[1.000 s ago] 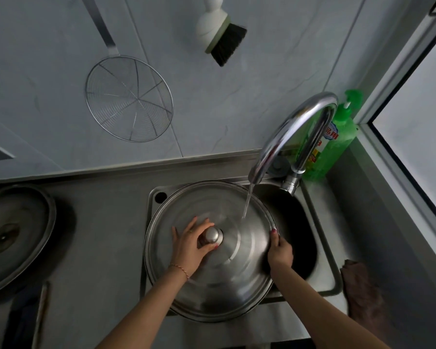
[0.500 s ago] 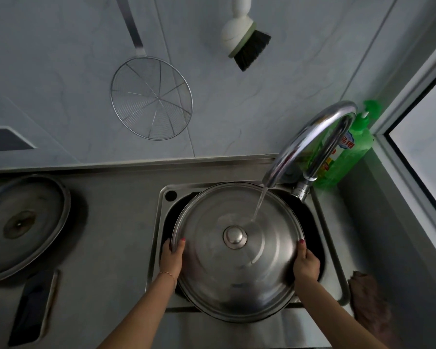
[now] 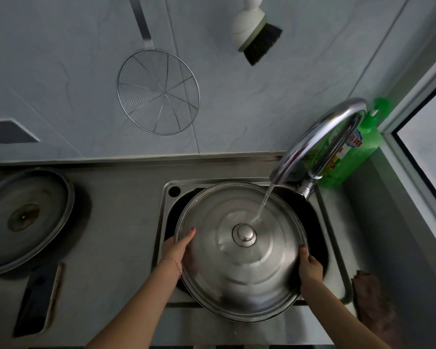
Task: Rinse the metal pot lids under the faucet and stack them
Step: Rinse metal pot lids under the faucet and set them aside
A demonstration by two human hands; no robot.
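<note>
A home kitchen: steel sink (image 3: pixel 337 273) with running faucet (image 3: pixel 320 137), green dish soap bottle (image 3: pixel 358 152), wall-hung skimmer (image 3: pixel 159 91) and brush (image 3: pixel 257 39).

The big lid (image 3: pixel 239 268) covers most of the sink (image 3: pixel 337 268), so the basin's hidden; the brush (image 3: pixel 256 34) handle's cut off up top; bottle (image 3: pixel 355 149) label's half behind the faucet (image 3: pixel 320 137), unreadable.

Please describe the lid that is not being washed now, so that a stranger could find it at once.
Start at the sink, where both hands hold a large lid under the faucet. Go left along the steel counter to its far left edge. The other lid lies there, dull and stained, with no shiny knob showing.
</note>
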